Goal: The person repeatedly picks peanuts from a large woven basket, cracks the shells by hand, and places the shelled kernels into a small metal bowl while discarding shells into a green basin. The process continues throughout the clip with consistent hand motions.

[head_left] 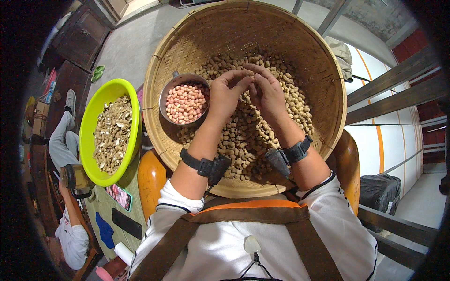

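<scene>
The left grip (229,89) and the right grip (270,96) come together at the fingertips; what they pinch, if anything, is too small to tell. Beneath and around them, unshelled peanuts (295,100) cover the floor of a round woven basket (248,21), partly hidden by the hands and forearms. At 9 o'clock, just beside the left forearm, a metal pot (162,104) full of pinkish shelled kernels (186,104) stands inside the basket and crowds that side.

Farther out, between 8 and 9 o'clock, a yellow-green basin (89,126) holds broken shells (112,136). Below it, toward 7 or 8 o'clock, a table (101,203) carries a phone with a lit screen (120,196), a dark flat device (127,223) and a blue cloth (104,229). Another person (74,241) sits beyond, at 8 o'clock. Wooden rails (398,89) cross at 3 o'clock; a black plastic bag (380,193) lies between 4 and 5.
</scene>
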Action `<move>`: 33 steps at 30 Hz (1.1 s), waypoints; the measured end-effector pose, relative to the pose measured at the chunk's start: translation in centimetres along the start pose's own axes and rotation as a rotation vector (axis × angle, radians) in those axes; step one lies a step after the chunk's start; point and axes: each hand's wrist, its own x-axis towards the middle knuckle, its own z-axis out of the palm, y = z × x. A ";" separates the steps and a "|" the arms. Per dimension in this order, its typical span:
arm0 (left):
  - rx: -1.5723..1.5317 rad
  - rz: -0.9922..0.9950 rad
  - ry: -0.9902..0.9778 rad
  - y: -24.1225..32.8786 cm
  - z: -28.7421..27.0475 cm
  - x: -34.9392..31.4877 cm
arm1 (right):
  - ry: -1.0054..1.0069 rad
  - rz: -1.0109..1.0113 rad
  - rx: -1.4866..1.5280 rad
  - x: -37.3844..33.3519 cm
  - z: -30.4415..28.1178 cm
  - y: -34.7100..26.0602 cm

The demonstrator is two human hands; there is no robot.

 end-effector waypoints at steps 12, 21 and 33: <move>0.323 0.226 -0.014 -0.3 -0.3 0.1 | 0.030 -0.012 -0.049 0.2 -0.1 0.4; 0.331 0.310 0.087 -0.1 -0.6 0.2 | 0.041 -0.066 -0.108 0.6 -0.8 1.2; -0.362 -0.091 -0.071 -0.1 -0.2 -0.5 | -0.022 -0.287 -0.546 1.0 -1.1 2.6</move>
